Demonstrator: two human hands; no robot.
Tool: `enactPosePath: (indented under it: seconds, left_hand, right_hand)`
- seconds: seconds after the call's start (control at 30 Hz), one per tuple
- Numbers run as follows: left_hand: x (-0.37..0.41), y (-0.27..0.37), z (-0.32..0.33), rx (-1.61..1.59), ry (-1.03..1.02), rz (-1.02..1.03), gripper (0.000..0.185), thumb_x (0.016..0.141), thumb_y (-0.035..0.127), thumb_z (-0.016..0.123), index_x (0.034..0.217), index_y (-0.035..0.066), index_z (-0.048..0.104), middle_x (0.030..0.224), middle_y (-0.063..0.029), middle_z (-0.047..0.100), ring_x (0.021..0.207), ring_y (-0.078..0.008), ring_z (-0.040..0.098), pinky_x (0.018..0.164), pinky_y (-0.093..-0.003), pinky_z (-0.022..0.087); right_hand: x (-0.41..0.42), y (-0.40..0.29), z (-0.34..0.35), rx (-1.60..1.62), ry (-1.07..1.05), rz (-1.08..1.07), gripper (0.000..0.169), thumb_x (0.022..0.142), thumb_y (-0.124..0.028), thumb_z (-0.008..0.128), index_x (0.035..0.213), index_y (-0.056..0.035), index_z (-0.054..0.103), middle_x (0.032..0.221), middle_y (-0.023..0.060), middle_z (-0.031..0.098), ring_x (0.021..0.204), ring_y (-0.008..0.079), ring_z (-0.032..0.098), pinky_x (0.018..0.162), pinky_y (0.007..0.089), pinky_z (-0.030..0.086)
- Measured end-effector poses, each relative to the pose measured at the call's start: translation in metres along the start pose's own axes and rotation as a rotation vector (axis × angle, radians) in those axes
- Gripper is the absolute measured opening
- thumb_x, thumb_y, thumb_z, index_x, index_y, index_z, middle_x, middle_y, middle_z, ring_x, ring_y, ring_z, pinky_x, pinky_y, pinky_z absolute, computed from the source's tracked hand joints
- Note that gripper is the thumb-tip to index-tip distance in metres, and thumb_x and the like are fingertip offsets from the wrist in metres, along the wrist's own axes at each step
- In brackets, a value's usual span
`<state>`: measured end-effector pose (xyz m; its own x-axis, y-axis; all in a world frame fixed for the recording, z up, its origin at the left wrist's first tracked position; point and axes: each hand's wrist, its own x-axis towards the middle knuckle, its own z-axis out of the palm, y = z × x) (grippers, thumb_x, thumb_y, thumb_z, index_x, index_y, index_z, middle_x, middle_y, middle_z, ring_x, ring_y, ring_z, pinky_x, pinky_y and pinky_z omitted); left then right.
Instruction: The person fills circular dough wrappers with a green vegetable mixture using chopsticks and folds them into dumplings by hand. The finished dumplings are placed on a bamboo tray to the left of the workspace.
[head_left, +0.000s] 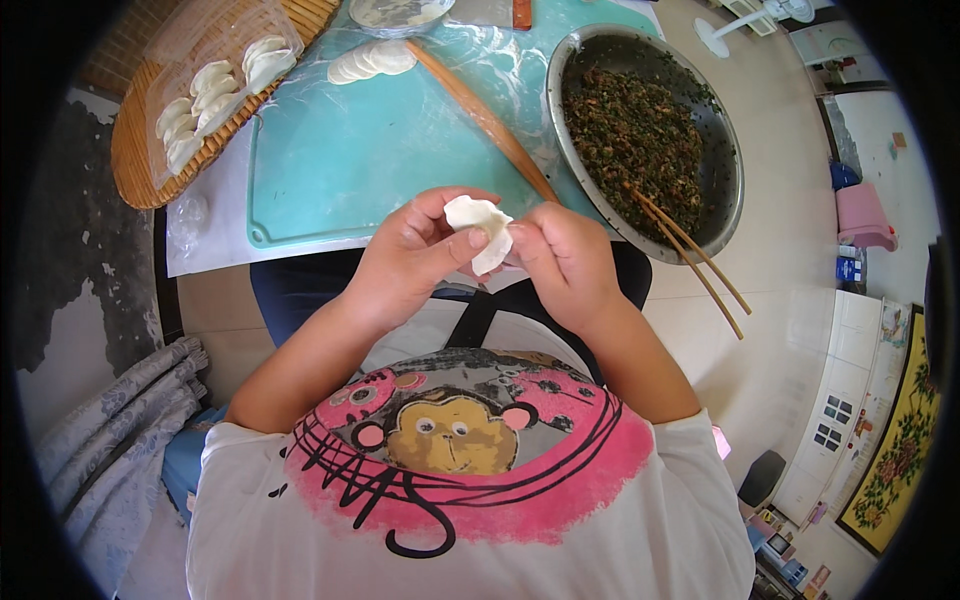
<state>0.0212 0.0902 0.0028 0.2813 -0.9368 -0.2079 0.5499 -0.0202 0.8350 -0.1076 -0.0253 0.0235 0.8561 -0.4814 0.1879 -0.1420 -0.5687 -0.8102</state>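
Observation:
A folded white dumpling wrapper (487, 229) is held between both hands near the table's front edge. My left hand (420, 247) supports it from the left, thumb across its face. My right hand (562, 255) pinches its right edge between thumb and fingers. Whether filling lies inside cannot be seen. Behind the hands, a wooden rolling pin (487, 124) lies slantwise on the turquoise mat (337, 172), its far end beside overlapping round wrappers (367, 62). To the right stands a steel bowl (731, 180) of chopped green and brown filling (637, 135), with wooden chopsticks (694, 259) resting in it.
At the far left, a woven tray (139, 161) carries a clear plastic container (154, 154) with several shaped dumplings (214, 94). A floury dish (401, 11) and a metal blade (484, 11) lie at the back. Crumpled clear plastic (187, 221) sits at the table's left corner.

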Motion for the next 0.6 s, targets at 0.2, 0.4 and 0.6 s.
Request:
enactPosePath:
  seconds: [0.2, 0.4, 0.6]
  left_hand:
    - [0.0005, 0.0025, -0.0001, -0.029, 0.010, -0.013, 0.033, 0.083, 0.012, 0.059, 0.113, 0.002, 0.049, 0.096, -0.0063, 0.059, 0.079, -0.0113, 0.057, 0.066, -0.0246, 0.050]
    - [-0.0025, 0.0042, 0.0021, 0.052, -0.027, -0.023, 0.037, 0.082, 0.008, 0.059, 0.116, 0.002, 0.048, 0.095, -0.0078, 0.059, 0.075, -0.0129, 0.058, 0.063, -0.0234, 0.050]
    - [-0.0008, 0.0035, 0.0004, 0.071, 0.014, 0.023, 0.038, 0.081, 0.006, 0.060, 0.116, 0.000, 0.047, 0.098, -0.0080, 0.059, 0.080, -0.0129, 0.060, 0.064, -0.0224, 0.049]
  right_hand:
    - [-0.0013, 0.0036, 0.0009, -0.093, -0.038, -0.072, 0.018, 0.082, -0.015, 0.053, 0.069, -0.0034, 0.050, 0.062, 0.0132, 0.052, 0.056, 0.0313, 0.051, 0.049, 0.0378, 0.038]
    - [-0.0012, 0.0009, 0.0027, 0.023, 0.065, 0.013, 0.017, 0.082, -0.015, 0.054, 0.071, -0.0024, 0.050, 0.063, 0.0134, 0.052, 0.057, 0.0308, 0.051, 0.049, 0.0370, 0.038]
    - [-0.0034, 0.0071, 0.0007, 0.002, -0.024, -0.048, 0.018, 0.083, -0.015, 0.053, 0.071, -0.0021, 0.050, 0.063, 0.0139, 0.052, 0.055, 0.0313, 0.050, 0.049, 0.0369, 0.038]
